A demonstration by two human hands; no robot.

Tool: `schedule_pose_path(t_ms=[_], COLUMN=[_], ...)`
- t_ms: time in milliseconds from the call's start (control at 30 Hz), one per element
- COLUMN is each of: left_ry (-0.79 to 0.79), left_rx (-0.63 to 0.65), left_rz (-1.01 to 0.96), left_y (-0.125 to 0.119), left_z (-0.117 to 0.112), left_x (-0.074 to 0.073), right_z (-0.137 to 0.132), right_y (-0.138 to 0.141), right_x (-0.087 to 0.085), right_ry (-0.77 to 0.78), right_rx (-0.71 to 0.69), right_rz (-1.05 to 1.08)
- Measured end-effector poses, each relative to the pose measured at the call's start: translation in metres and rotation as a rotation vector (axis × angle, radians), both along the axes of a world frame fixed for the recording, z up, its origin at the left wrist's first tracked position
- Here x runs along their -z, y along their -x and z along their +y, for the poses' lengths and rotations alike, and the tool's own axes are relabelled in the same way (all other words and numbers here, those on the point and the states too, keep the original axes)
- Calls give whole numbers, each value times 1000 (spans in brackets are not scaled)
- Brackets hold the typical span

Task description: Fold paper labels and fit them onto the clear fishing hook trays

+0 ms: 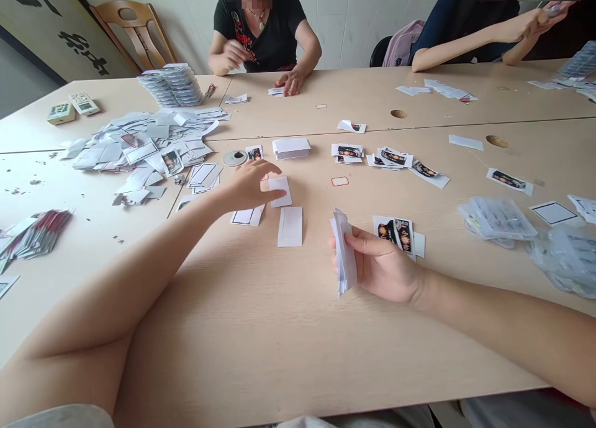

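Observation:
My right hand (pixel 377 260) grips a small stack of white cards (pixel 344 254) on edge, thumb on the near face and fingers behind. Over the middle of the table my left hand (pixel 249 186) reaches out, fingers apart, with nothing visibly held. Just beneath its fingertips lies a white card (pixel 281 193); whether they touch it I cannot tell. A second white card (pixel 290 227) lies nearer to me, and a black-bordered card (pixel 248 217) is partly under the hand. A neat white card stack (pixel 291 148) stands beyond. Dark printed cards (pixel 395 232) lie behind my right hand.
A big heap of loose cards (pixel 149 139) spreads at left, before stacked packs (pixel 171 85). Clear plastic cases (pixel 498 220) sit at right. A round metal-rimmed hole (pixel 234 158) is near my left hand. Across the table, a person's hand (pixel 291 82) rests on cards; another person sits at right.

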State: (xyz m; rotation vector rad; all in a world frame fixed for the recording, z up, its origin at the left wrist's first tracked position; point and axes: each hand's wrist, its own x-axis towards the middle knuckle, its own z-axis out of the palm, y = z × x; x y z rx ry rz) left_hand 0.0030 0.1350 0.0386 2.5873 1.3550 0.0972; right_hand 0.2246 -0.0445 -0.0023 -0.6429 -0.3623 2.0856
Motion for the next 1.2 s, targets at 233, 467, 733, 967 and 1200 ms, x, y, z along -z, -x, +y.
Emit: schedule_pose_path(t_ms=[233,467,733,967,1200], left_ry=[155,272,326,484,361], left_rx=[84,25,-137,32,269], left_rz=[-54,29,-125,-488,-573], left_y=[2,3,-4,-7,-11], left_z=[0,-3,-12,-27,-46], left_x=[7,-2,-12,-26,-31], right_z=[0,0,0,0,1], right_y=[0,1,-1,-1,-1], right_x=[-1,0,2,2,4], right_ry=[7,5,26,38,30], right_rx=[5,11,8,13,26], right_rz=[-5,-27,-25,-9,7])
